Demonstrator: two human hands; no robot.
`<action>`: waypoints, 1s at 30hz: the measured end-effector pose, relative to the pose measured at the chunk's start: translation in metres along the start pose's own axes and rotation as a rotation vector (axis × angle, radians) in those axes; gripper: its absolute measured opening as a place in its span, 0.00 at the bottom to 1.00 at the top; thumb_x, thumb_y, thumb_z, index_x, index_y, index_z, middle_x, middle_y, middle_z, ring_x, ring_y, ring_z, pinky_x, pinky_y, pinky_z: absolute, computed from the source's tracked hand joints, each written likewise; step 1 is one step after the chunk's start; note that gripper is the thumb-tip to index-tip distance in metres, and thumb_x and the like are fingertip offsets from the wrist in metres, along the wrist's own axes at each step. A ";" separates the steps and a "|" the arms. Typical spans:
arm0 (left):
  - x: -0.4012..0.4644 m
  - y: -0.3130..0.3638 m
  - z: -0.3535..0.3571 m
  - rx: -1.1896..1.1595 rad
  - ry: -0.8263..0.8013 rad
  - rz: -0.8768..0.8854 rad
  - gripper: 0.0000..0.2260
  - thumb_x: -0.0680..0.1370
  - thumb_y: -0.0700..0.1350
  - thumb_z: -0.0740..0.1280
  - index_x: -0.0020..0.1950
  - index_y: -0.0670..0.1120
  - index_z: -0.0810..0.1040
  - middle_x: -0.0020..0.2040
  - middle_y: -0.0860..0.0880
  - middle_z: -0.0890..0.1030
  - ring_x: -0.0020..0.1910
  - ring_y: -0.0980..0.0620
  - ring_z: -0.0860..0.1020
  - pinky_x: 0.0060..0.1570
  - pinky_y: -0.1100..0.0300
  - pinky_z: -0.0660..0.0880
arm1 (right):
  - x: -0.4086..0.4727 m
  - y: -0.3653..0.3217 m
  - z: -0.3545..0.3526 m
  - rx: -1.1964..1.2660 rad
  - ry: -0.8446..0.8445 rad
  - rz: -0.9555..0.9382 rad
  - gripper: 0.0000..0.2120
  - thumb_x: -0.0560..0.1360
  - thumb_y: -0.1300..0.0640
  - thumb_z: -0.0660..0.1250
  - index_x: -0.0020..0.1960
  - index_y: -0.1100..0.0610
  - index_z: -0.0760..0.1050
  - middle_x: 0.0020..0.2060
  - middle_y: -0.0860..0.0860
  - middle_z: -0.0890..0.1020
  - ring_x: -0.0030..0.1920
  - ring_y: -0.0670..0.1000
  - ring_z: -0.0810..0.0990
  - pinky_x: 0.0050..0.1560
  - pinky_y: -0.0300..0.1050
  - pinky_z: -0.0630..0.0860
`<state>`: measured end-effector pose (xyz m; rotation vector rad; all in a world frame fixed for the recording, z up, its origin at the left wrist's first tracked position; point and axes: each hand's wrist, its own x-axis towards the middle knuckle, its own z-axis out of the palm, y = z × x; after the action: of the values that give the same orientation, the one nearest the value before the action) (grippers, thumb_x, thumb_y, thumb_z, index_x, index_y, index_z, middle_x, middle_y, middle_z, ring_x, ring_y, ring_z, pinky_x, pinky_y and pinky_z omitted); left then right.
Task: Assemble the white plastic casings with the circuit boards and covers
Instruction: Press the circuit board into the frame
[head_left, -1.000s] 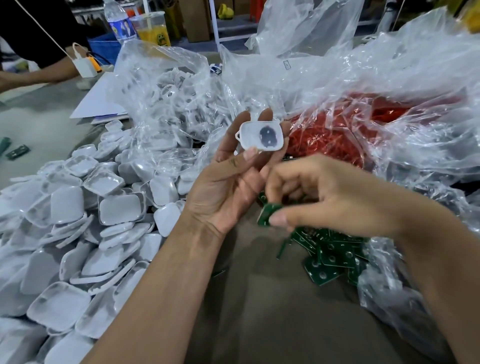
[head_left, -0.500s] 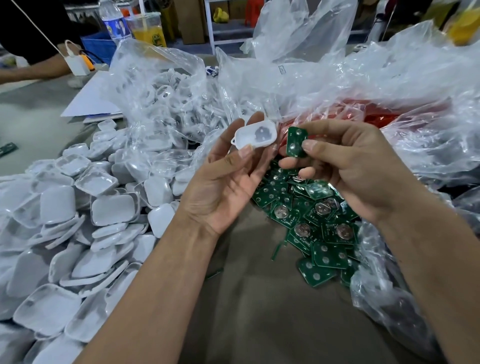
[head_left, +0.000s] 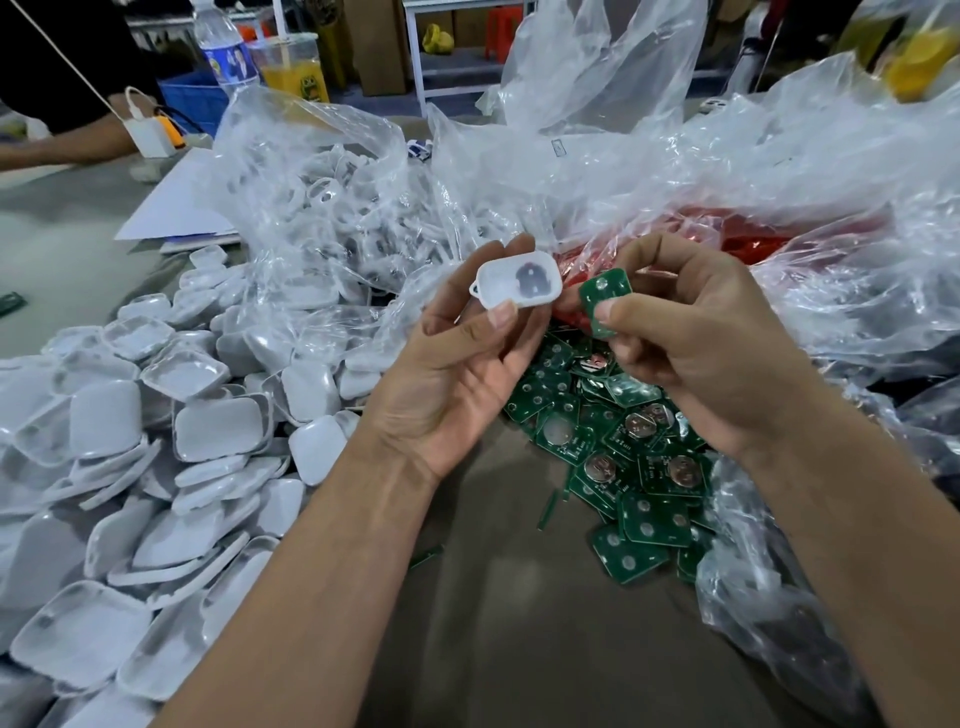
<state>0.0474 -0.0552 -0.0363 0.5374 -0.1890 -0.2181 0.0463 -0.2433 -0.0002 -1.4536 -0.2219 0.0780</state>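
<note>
Above the brown tabletop (head_left: 519, 649), two bare hands raised side by side. Left hand (head_left: 457, 374): palm up, thumb and fingertips pinching a small white rounded-rectangle plastic casing (head_left: 517, 286), open side toward the camera, dark round part visible inside, little loop tab on its left end. Right hand (head_left: 696, 343): thumb and curled fingers pinching a small green square circuit board (head_left: 605, 301), tilted, just beside the casing's right end; touching or apart, cannot tell. Below the right hand, lying on the tabletop: a loose heap of green square circuit boards (head_left: 623, 467), several carrying round silver coin cells, partly spilling from a crumpled clear plastic bag (head_left: 769, 597). To the left: a broad pile of white shallow plastic covers (head_left: 156, 467), some face up, some face down, overlapping. Behind the hands: a clear plastic bag of white ring-like plastic parts (head_left: 332, 218) and a clear bag holding red material (head_left: 753, 234). Far left rear: a second person's forearm (head_left: 62, 148) resting on the table, near a white charger block (head_left: 150, 135), a clear water bottle (head_left: 223, 52) and a plastic cup of orange drink (head_left: 293, 67).
</note>
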 end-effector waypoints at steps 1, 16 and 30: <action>0.000 0.000 0.000 0.008 -0.004 -0.004 0.20 0.71 0.27 0.66 0.61 0.42 0.81 0.66 0.42 0.81 0.69 0.40 0.77 0.65 0.51 0.77 | 0.000 -0.001 0.000 0.032 0.003 0.008 0.14 0.76 0.73 0.67 0.44 0.55 0.72 0.33 0.52 0.79 0.30 0.48 0.69 0.29 0.41 0.62; -0.003 -0.003 0.006 -0.114 -0.040 -0.054 0.26 0.65 0.28 0.78 0.62 0.37 0.79 0.63 0.38 0.82 0.65 0.39 0.80 0.63 0.46 0.79 | 0.001 -0.006 -0.007 0.354 -0.029 0.012 0.02 0.75 0.60 0.70 0.43 0.58 0.80 0.37 0.51 0.78 0.37 0.47 0.77 0.31 0.33 0.72; 0.000 -0.012 0.001 0.165 0.000 0.119 0.19 0.65 0.27 0.72 0.53 0.42 0.82 0.60 0.44 0.85 0.63 0.47 0.81 0.61 0.56 0.80 | 0.005 0.000 -0.005 0.191 0.143 -0.127 0.12 0.73 0.65 0.73 0.55 0.58 0.83 0.35 0.50 0.80 0.36 0.49 0.79 0.35 0.36 0.74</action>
<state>0.0456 -0.0662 -0.0416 0.6873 -0.2396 -0.0867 0.0525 -0.2468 0.0001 -1.2463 -0.1841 -0.1050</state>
